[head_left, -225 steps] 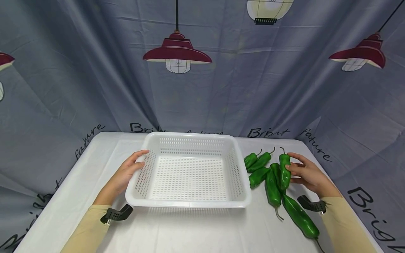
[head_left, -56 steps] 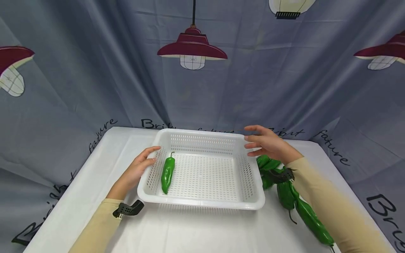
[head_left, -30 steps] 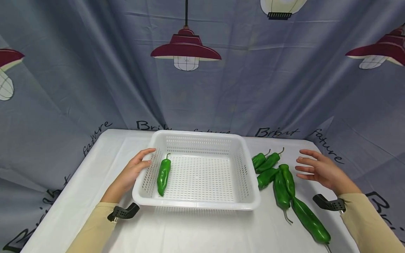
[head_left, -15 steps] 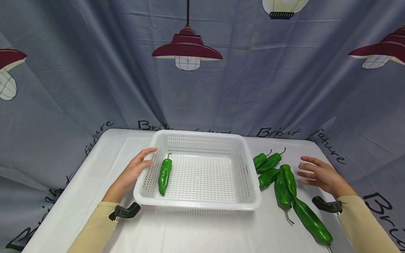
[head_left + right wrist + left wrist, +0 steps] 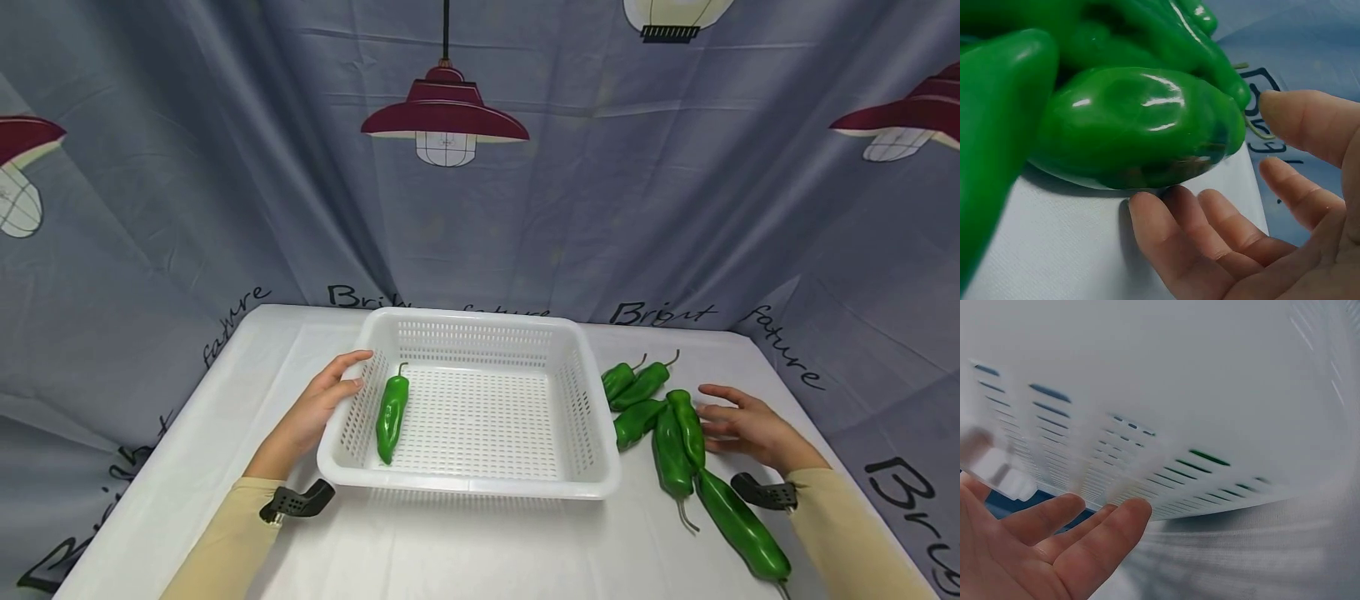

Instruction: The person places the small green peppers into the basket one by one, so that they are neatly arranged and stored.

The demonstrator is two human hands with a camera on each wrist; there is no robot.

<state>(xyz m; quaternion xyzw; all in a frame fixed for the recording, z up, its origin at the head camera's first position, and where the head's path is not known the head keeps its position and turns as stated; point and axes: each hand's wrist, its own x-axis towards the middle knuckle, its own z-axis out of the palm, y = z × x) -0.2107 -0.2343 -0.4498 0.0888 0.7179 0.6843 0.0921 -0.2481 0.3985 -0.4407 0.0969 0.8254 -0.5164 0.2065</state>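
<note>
A white slotted plastic basket (image 5: pixel 480 487) stands in the middle of the table, with one green pepper (image 5: pixel 392 417) lying at its left side. My left hand (image 5: pixel 315 408) rests against the basket's left rim. Its fingers (image 5: pixel 1107 540) are nearly straight beneath the rim in the left wrist view. Several more green peppers lie bunched right of the basket. Closest to my right hand (image 5: pixel 753 429) is the uppermost pepper (image 5: pixel 686 429), seen large in the right wrist view. Thumb and fingers are spread around its near end, with no firm hold visible.
A long green pepper (image 5: pixel 738 525) points toward the table's front right. Other peppers (image 5: pixel 636 422) lie against the basket's right wall. White cloth (image 5: pixel 450 550) covers the table, and a blue-grey curtain (image 5: pixel 480 233) hangs behind it.
One pepper went from the pile into the basket's left side. My right hand passed over the basket's right rim, withdrew to the right, and has now moved back beside the pile. The left hand stayed.
</note>
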